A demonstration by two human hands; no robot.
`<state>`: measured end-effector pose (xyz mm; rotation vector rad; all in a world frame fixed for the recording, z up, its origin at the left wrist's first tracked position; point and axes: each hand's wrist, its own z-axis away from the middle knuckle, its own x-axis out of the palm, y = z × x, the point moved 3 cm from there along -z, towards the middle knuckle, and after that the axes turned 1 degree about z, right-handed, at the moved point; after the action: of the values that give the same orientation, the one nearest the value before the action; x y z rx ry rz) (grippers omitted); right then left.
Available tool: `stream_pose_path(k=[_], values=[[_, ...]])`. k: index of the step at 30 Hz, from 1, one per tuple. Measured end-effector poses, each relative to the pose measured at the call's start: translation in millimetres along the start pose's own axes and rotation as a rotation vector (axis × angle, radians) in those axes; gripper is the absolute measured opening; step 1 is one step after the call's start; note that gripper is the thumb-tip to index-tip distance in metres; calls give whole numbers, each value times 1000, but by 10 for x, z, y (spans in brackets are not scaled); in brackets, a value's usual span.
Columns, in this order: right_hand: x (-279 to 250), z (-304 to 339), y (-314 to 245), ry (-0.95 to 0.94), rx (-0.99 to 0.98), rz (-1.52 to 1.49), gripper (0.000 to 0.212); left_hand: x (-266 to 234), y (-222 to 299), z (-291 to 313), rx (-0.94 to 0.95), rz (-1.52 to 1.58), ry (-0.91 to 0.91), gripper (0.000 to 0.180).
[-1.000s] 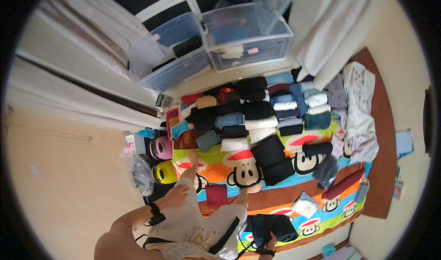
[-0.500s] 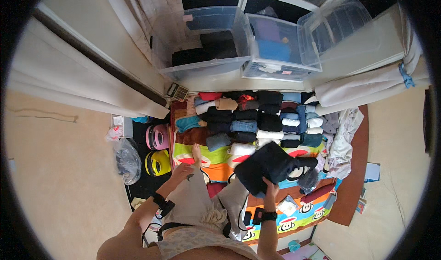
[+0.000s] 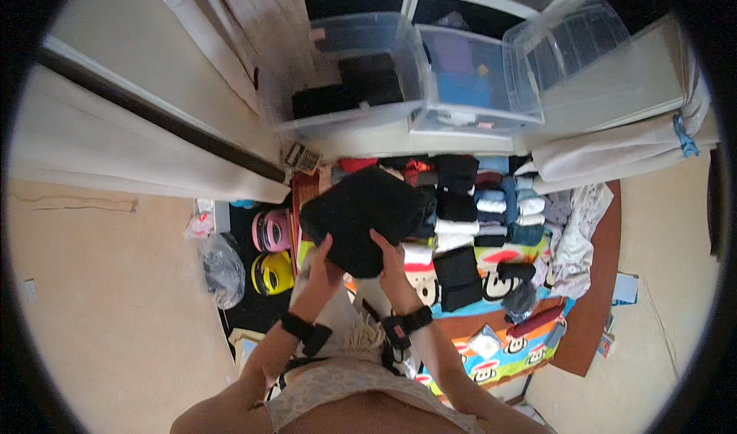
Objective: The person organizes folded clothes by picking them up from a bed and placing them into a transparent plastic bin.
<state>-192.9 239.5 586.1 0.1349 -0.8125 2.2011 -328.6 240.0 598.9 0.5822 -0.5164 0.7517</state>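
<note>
A black folded piece of clothing (image 3: 361,211) is held up in front of me between both hands. My left hand (image 3: 322,274) grips its near left edge, thumb on top. My right hand (image 3: 390,259) grips the near right edge the same way. Under the cloth the other fingers are mostly hidden. To the right, another black folded garment (image 3: 459,279) lies on the colourful cartoon-print blanket (image 3: 491,259). Beyond the held cloth are rows of rolled and folded clothes, among them a white roll (image 3: 454,227) and a dark green one (image 3: 526,234); the cloth covers the rows' left part.
A clear plastic bin (image 3: 345,115) with black folded clothes stands at the back, beside a second clear bin (image 3: 480,112) and a clear lid (image 3: 572,42). Pink (image 3: 270,231) and yellow (image 3: 272,273) objects sit at left. Crumpled white cloth (image 3: 583,242) lies at right.
The black folded clothing has moved left and up toward me, and my left hand has joined my right on it. A second black folded garment now shows on the blanket.
</note>
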Motion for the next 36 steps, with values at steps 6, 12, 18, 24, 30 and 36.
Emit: stream_pose_path(k=[6, 12, 18, 24, 30, 36], values=[[-211, -331, 189, 118, -98, 180, 62, 431, 93, 177, 523, -682, -164, 54], [-8, -607, 102, 163, -195, 395, 60, 136, 280, -350, 519, -1001, -160, 53], [404, -1130, -230, 136, -139, 285, 60, 168, 843, -1508, 554, -724, 103, 59], [329, -2123, -903, 475, -571, 742, 19, 1073, 1999, -2491, 531, -822, 216, 94], [820, -3316, -1963, 653, -1071, 1258, 26, 1721, 2808, -3569, 546, -881, 205, 97], [687, -4407, -1842, 623, -958, 1345, 24, 1679, 2629, -5077, 254, -899, 39, 88]])
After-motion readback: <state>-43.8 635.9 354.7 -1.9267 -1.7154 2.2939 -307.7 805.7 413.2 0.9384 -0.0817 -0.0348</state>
